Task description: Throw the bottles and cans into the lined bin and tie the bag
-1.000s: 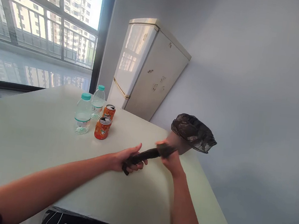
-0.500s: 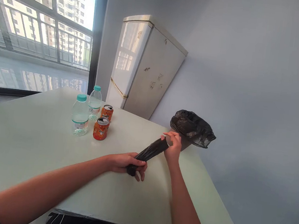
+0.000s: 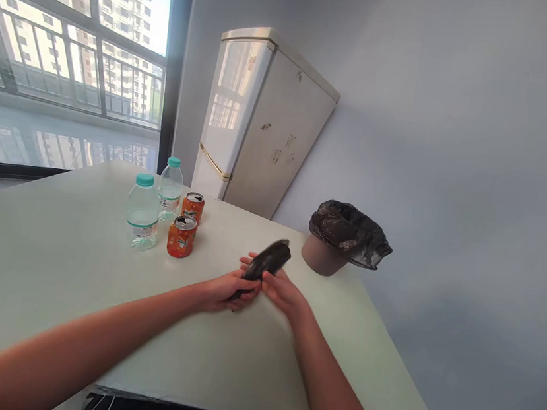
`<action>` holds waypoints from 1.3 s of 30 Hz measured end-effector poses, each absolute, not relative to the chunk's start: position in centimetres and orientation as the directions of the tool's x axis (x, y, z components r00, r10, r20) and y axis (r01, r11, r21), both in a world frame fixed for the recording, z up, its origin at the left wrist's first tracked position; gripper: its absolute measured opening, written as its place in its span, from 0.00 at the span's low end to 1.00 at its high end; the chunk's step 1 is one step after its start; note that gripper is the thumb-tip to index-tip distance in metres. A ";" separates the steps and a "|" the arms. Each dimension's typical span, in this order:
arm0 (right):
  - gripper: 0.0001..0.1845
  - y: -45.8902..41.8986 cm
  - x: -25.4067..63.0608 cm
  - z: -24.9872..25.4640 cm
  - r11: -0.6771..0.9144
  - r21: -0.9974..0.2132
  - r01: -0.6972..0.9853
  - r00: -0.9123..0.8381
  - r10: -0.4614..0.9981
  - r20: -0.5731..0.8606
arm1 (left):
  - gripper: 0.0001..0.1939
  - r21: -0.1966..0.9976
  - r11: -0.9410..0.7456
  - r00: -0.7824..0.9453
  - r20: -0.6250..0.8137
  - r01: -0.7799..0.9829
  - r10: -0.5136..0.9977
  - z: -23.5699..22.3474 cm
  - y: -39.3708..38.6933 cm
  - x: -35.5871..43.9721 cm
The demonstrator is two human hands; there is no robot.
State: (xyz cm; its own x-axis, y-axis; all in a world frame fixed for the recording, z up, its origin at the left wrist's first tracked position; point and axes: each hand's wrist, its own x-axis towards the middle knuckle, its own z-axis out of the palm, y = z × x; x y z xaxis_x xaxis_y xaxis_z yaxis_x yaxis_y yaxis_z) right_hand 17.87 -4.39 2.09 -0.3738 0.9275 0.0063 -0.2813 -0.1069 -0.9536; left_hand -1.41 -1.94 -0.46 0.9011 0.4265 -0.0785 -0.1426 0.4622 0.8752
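A black plastic bag (image 3: 269,260), bunched into a narrow roll, slants up over the table in front of me. My left hand (image 3: 230,291) is closed around its lower end. At the bag's middle, my right hand (image 3: 279,288) wraps it, thumb in front and fingertips showing behind on the left side. Beyond my right hand stands a brown bin (image 3: 322,256) with a black bin liner (image 3: 350,233) folded over its rim.
Left of my hands, two clear bottles with teal caps (image 3: 143,215) (image 3: 170,191) stand beside two orange cans (image 3: 182,237) (image 3: 193,205). All rest on the pale table (image 3: 73,247). Behind are a white fridge (image 3: 284,120) and a window (image 3: 72,60); a grey wall (image 3: 459,155) borders the right.
My right hand has moved down and left from the bag's upper end to its middle, close to my left hand. The bag's outline is shorter and it tilts more upright.
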 end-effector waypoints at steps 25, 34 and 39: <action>0.28 -3.3 20.1 5.4 0.208 -0.820 -0.534 0.167 0.976 0.139 | 0.23 0.854 0.516 0.960 -0.085 -0.069 0.267 0.7 -2.7 -1.5; 0.20 -3.9 15.6 2.0 -0.022 -0.967 -0.255 -0.195 0.980 0.029 | 0.22 0.806 0.539 0.901 -0.017 -0.244 0.433 0.0 -2.1 -1.3; 0.14 -3.7 17.2 2.2 0.386 -0.916 0.112 0.010 0.921 0.390 | 0.27 0.698 0.689 0.940 -0.065 -0.196 0.333 0.3 -1.3 -1.8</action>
State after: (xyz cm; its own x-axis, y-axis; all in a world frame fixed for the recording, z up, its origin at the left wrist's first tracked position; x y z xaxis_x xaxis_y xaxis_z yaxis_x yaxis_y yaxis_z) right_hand 17.15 -3.74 2.17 0.0102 0.9209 0.3896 0.1118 0.3861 -0.9157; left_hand -1.82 -1.32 0.31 0.9405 0.3335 -0.0653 -0.1957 0.6888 0.6980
